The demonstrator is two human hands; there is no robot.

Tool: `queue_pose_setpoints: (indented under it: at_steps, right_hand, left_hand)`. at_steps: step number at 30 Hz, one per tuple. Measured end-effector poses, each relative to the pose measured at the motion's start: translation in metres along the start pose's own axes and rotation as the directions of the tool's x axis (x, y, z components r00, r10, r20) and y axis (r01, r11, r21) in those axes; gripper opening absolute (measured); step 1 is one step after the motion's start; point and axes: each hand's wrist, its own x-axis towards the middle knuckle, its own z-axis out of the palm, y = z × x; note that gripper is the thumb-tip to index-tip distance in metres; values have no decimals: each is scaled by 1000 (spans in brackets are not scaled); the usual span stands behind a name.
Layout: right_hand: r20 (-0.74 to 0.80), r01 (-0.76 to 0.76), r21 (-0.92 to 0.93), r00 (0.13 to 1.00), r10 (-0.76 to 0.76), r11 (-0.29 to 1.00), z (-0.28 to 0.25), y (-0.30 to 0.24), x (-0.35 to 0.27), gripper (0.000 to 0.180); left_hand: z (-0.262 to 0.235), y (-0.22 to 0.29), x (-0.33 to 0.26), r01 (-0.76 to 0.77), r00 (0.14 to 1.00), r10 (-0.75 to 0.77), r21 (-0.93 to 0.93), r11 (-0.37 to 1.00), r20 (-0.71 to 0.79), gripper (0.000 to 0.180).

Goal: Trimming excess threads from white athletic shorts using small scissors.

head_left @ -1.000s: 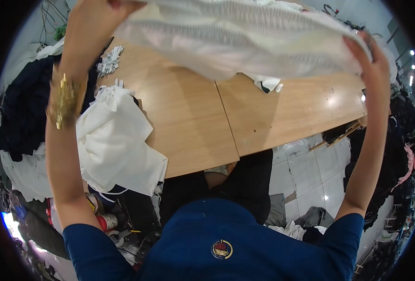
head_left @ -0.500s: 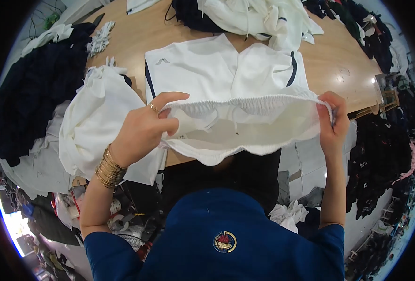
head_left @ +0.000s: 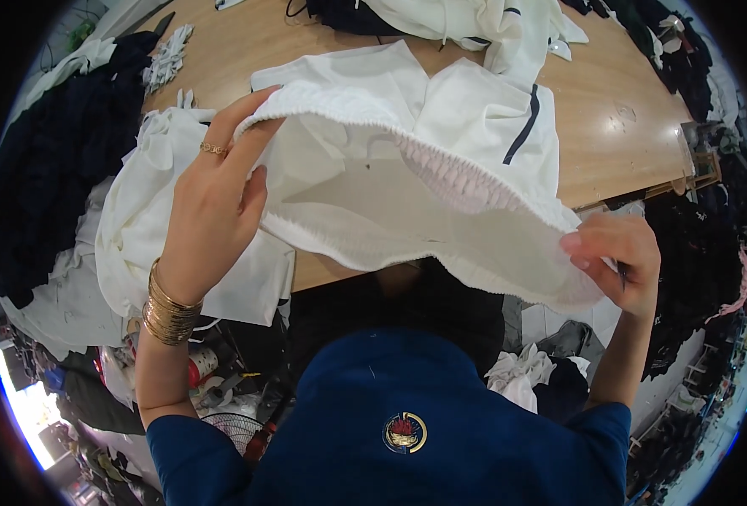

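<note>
White shorts [head_left: 491,126] with an elastic waistband lie partly on the table, their legs pointing away from me and a dark stripe along the right leg. The waistband is spread into a wide opening toward me, showing the pale inside. My left hand [head_left: 221,194], with a ring and gold bangles, grips the raised left end, fingers inside the band and thumb below. Lower down, my right hand [head_left: 622,257] pinches the right end between thumb and fingers. A small dark object shows at its palm, too little to name. The far left part of the shorts is hidden behind the band.
A pile of white garments [head_left: 150,194] hangs over the table's left edge beside dark cloth [head_left: 70,160]. White and navy clothes [head_left: 441,21] lie at the back of the wooden table [head_left: 618,126]. A wire fan guard [head_left: 231,428] is low at left.
My left hand has risen and moved left, lifting its end of the waistband. My right hand has shifted right and down, so the opening is now tilted and wider.
</note>
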Motion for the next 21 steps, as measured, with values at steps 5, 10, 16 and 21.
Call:
queue_pose_setpoints:
  at_steps: [5, 10, 16, 21]
  right_hand:
    - [139, -119, -89, 982, 131, 989, 2, -2, -3, 45]
    - [-100, -217, -214, 975, 200, 952, 27, 6, -3, 32]
    - [-287, -402, -209, 897, 337, 892, 52, 55, 23, 41]
    - [-91, -424, -485, 894, 438, 765, 100, 96, 10, 36]
  left_hand:
    - [4, 1, -5, -45, 999, 46, 86, 995, -11, 44]
    - [9, -7, -6, -67, 993, 83, 177, 982, -86, 43]
    - [19, -38, 23, -106, 994, 104, 215, 971, 21, 45]
    - [77, -63, -18, -71, 958, -10, 273, 959, 286, 40]
